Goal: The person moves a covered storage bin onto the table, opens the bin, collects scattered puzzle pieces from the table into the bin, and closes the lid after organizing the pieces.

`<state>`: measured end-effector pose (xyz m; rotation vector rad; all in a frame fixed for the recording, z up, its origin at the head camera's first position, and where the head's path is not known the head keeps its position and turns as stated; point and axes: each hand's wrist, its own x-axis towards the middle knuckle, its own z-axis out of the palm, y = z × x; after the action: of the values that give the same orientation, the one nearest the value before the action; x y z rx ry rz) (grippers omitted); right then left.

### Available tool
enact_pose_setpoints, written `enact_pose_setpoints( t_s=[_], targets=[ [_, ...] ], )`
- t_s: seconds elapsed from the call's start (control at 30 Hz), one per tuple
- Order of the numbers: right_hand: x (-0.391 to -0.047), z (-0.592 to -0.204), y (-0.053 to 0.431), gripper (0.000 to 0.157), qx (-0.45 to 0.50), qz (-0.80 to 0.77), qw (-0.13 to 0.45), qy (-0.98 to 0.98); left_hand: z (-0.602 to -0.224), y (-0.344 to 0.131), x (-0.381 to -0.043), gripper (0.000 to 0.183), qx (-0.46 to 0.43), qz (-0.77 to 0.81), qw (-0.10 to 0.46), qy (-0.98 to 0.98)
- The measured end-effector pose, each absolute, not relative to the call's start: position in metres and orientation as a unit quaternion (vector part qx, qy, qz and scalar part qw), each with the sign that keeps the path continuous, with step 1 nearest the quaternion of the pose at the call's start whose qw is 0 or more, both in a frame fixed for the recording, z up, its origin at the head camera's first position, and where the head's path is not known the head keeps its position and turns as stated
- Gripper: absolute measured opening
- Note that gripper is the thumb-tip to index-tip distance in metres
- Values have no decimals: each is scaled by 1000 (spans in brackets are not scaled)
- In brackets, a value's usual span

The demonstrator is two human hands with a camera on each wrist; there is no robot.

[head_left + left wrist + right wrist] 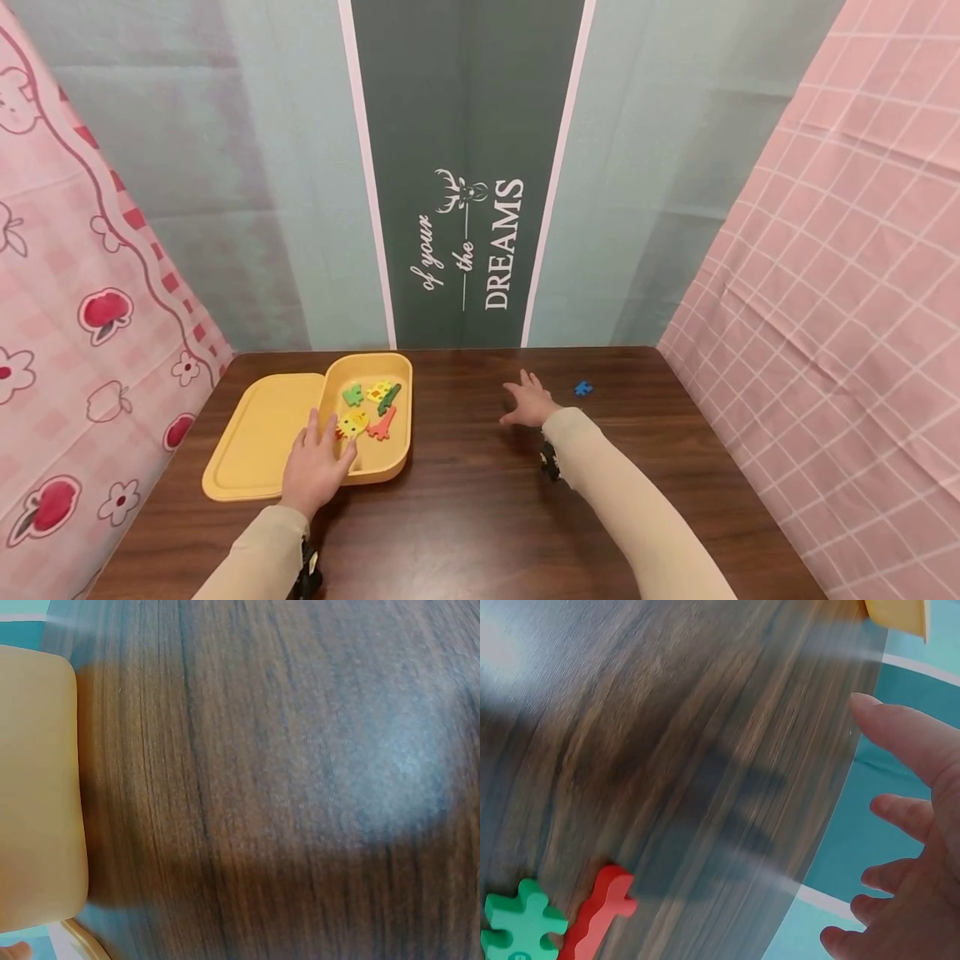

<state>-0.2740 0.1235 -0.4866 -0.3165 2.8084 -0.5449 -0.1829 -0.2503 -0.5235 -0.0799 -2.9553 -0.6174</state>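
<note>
Looks kinda partway: some puzzle pieces (382,424) in the box (388,457), blue piece (582,388), green piece (525,924) and red piece (600,913) out on the bench (465,500), left hand (315,468) and right hand (531,403) both loosely spread, empty.

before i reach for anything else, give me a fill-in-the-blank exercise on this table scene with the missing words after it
1. In the head view, the yellow lid lies on the ____ side of the yellow box.
2. The right hand, fingers spread, holds ____.
3. In the head view, the small piece on the table beyond that hand is coloured ____.
4. In the right wrist view, the lobed piece beside the red one is coloured ____.

Missing words: left; nothing; blue; green.
</note>
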Motion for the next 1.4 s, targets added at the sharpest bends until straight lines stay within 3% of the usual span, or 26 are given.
enact_pose_setpoints(
  t_s=[1.4],
  targets=[
    [-272, -494, 165, 68, -81, -163, 137, 974, -520, -250, -183, 67, -14, -214, 43, -976]
  ],
)
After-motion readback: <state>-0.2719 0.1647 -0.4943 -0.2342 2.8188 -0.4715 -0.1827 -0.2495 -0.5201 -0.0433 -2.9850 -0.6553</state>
